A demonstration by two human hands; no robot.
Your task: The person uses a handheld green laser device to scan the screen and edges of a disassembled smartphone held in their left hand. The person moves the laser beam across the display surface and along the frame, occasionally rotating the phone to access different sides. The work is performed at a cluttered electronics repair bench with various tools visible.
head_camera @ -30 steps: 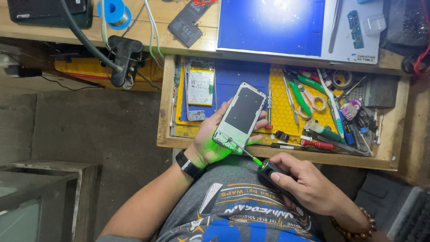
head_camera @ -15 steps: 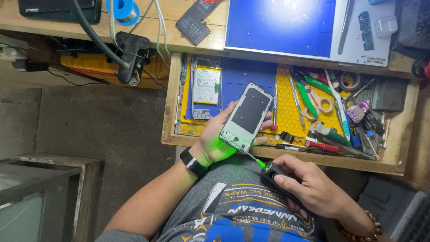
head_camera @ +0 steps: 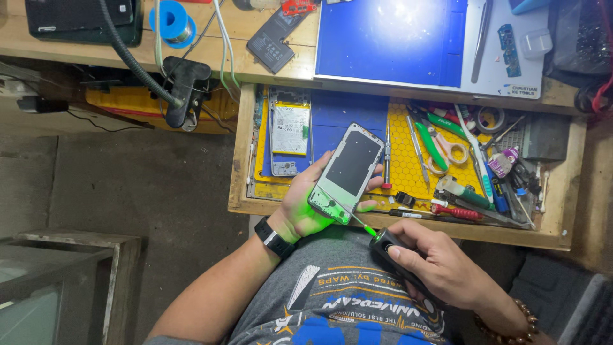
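My left hand [head_camera: 306,207] holds an opened phone frame [head_camera: 345,172] tilted over the near edge of a pulled-out wooden drawer [head_camera: 242,153]. My right hand [head_camera: 440,265] grips a black electric screwdriver [head_camera: 391,249] low over my lap. Its thin bit points up-left and touches the lower end of the phone frame, where a green light glows on the frame and my left palm. A black watch sits on my left wrist.
The drawer holds another opened phone [head_camera: 288,131] with a white battery, a yellow honeycomb mat [head_camera: 408,166], screwdrivers, tweezers, green-handled pliers and tape rolls. Above on the bench lie a blue work mat [head_camera: 389,38], a black battery [head_camera: 274,45], a solder spool [head_camera: 171,19] and a black hose [head_camera: 137,64].
The view shifted slightly, so the drawer and hands sit a little further right. The phone frame and screwdriver stay together in the same pose.
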